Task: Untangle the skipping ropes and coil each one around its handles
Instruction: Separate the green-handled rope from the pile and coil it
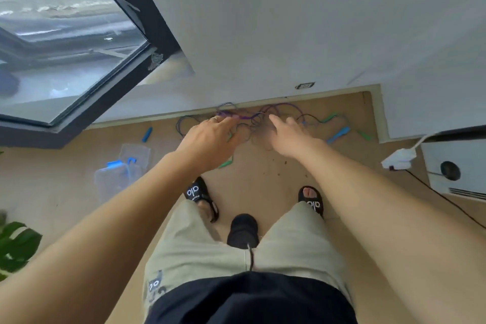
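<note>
A tangle of thin skipping ropes (259,119) lies on the brown floor against the white wall, with purple and dark strands looped over each other. Blue handles lie at the left (147,134) and at the right (339,135). Green handles show near my left wrist (226,164) and on the right (328,118). My left hand (210,141) reaches down over the left part of the tangle with fingers extended towards a purple strand. My right hand (288,137) hovers over the middle of the tangle, fingers straight, holding nothing.
A clear plastic box with blue clips (119,175) sits on the floor at left. A white power strip (398,160) and a white appliance (457,166) stand at right. A window (65,42) fills the upper left. My sandalled feet stand just behind the ropes.
</note>
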The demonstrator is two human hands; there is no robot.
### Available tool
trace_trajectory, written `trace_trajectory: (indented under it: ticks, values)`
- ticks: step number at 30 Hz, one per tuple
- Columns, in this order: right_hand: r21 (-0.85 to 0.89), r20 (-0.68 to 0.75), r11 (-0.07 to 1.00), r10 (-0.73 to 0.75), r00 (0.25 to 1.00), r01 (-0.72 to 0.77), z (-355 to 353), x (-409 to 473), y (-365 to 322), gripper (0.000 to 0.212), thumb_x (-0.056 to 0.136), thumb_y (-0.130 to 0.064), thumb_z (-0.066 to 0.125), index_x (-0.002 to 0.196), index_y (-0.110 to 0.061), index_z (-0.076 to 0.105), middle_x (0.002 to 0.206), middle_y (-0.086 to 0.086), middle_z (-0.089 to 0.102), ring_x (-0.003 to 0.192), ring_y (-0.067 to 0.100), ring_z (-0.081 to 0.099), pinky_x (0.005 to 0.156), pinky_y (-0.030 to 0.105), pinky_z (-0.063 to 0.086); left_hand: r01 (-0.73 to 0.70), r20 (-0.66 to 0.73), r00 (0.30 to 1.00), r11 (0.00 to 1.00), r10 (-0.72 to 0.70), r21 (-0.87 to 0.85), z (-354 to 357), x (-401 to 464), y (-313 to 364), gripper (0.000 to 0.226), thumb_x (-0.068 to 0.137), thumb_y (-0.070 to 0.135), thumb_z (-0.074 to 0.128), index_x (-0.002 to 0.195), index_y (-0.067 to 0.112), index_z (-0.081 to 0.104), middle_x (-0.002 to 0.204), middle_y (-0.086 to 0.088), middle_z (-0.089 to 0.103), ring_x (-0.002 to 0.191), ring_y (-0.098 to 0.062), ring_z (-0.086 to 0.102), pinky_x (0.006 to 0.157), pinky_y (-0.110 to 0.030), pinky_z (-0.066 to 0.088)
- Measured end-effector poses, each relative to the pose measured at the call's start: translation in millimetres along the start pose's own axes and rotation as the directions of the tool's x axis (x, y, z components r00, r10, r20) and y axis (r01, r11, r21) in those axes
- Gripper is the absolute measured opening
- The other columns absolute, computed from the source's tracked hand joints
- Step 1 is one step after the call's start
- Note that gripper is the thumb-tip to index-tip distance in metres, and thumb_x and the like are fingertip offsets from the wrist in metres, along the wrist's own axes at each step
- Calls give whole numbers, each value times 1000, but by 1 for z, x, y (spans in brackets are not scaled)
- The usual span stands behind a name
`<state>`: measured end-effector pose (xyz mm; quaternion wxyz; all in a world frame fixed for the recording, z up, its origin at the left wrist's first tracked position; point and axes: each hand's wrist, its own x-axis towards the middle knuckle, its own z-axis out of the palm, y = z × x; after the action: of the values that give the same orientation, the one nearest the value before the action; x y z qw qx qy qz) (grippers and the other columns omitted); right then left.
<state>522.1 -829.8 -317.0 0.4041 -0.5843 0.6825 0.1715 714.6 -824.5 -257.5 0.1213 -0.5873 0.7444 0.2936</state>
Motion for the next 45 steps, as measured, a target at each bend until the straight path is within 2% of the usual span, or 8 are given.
trace_trajectory:
  ticks: [6,13,23,29,33,41,43,45]
  values:
    - [143,-52,989,34,998,-26,57,38,-49,52,106,-33,29,156,-33,15,158,13,21,133,37,39,94,44,40,-74,91,993,995,68,67,37,31,-88,43,101,42,36,139,22,45,133,-7,55,116,-31,55,93,-39,45]
    - [205,-30,979,28,999,-21,128,140,-42,50,107,-32,31,156,-30,19,157,13,25,132,36,43,85,37,36,-138,128,985,980,120,143,136,102,-149,43,100,43,37,135,20,46,131,-3,54,114,-27,56,94,-39,46]
    - [64,16,997,-41,999,40,252,348,-7,46,104,-29,38,150,-22,35,142,16,47,129,36,47,99,39,41,-96,132,988,990,82,105,323,255,-208,49,99,40,41,144,20,38,140,-2,47,124,-25,50,101,-37,41]
    - [7,151,992,-123,981,123,337,455,6,44,102,-28,41,145,-22,46,141,13,55,126,33,52,99,37,45,47,226,973,998,-53,31,419,325,-248,48,96,35,48,140,19,40,138,-7,47,123,-29,49,102,-41,40]
    - [-67,234,990,-108,966,127,378,499,7,50,101,-31,43,150,-25,39,148,13,43,133,35,44,106,41,42,135,254,957,990,-138,32,458,347,-269,47,96,36,49,138,18,40,136,-9,49,124,-30,48,100,-40,41]
    - [-182,294,977,-50,954,107,416,531,-6,56,100,-43,38,152,-23,32,162,13,15,147,34,18,116,47,23,148,204,968,989,-144,-5,474,358,-281,46,95,38,47,137,20,41,134,-6,50,124,-29,48,100,-39,41]
    - [-180,292,981,-14,956,69,419,533,-4,56,100,-43,38,152,-21,33,164,8,7,149,32,12,116,47,22,145,173,976,988,-134,-50,472,355,-280,44,95,37,47,135,19,42,133,-6,51,123,-29,49,100,-40,42]
    - [-158,223,986,-16,975,53,419,531,-1,51,100,-39,40,146,-15,44,162,5,12,147,30,17,115,44,26,151,143,980,984,-136,-99,470,349,-277,44,95,36,48,135,18,43,131,-6,51,122,-29,49,98,-40,42]
